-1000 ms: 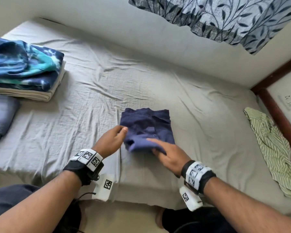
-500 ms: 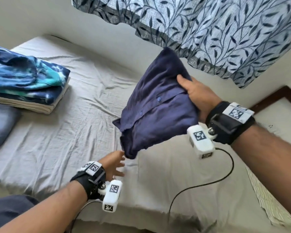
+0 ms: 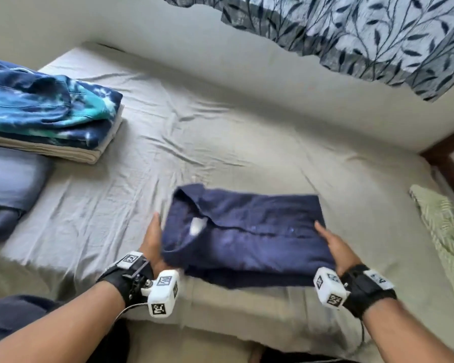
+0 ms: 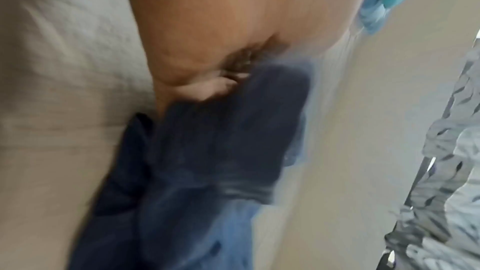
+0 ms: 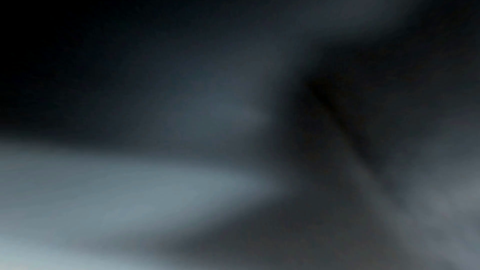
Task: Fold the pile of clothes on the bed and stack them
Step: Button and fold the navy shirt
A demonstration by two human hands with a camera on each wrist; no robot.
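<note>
— Near the front edge of the bed (image 3: 220,142), what've we got?

— Folded navy shirt (image 3: 247,239) lying flat, collar to the left. Left hand (image 3: 152,242) at its left end, right hand (image 3: 336,247) at its right end, thumb on top.

— Grip?

— Fingers are tucked under the cloth on both sides; whether they clamp it, can't tell. Right wrist view is dark.

— The stack?

— Tie-dye pile (image 3: 45,111) at the far left corner, green striped garment (image 3: 446,231) at the right edge.

Black wrist straps (image 3: 127,277) carry white camera blocks (image 3: 164,292) (tag-marked), thin cable trailing.
</note>
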